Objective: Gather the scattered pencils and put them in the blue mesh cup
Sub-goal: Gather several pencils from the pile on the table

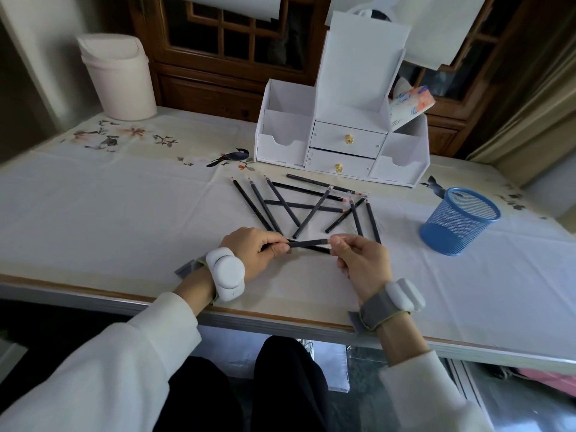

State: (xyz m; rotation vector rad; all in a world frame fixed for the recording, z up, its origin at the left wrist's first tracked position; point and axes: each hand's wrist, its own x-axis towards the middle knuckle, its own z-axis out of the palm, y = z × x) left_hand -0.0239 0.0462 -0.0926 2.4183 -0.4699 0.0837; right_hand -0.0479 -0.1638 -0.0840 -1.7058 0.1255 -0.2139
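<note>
Black pencils [312, 212], about ten by my count, lay criss-crossed on the pale tablecloth [124, 213] at mid-table, just on the near side of the white desk organiser [343, 135]; several overlapped, most tips pointing far or right.

Item, held pencils [308, 243]: what looked like two, crossed at a shallow angle, lifted just near the pile; I could not tell whether the lower one was clear of the cloth.

Item, left hand [258, 252]: fingers curled, pinching the left ends.

Item, right hand [363, 263]: thumb and fingertips pinching the right ends, other fingers loosely bent.

Item, blue mesh cup [459, 224]: upright at the right, well apart from the pile and from both hands; I saw no pencil in it.

Hazards, as I judged them:
- grip by the ends only; the crossed pair could scissor apart, one dropping and rolling toward the near table edge;
- overlapping pile; lifting a lower pencil could flick those resting on it and scatter them farther;
- light cup; a bundle pushed in at a slant, or a knock on the rim during the long carry right, could tip it;
- sharpened tips could catch in the mesh and snap.
</note>
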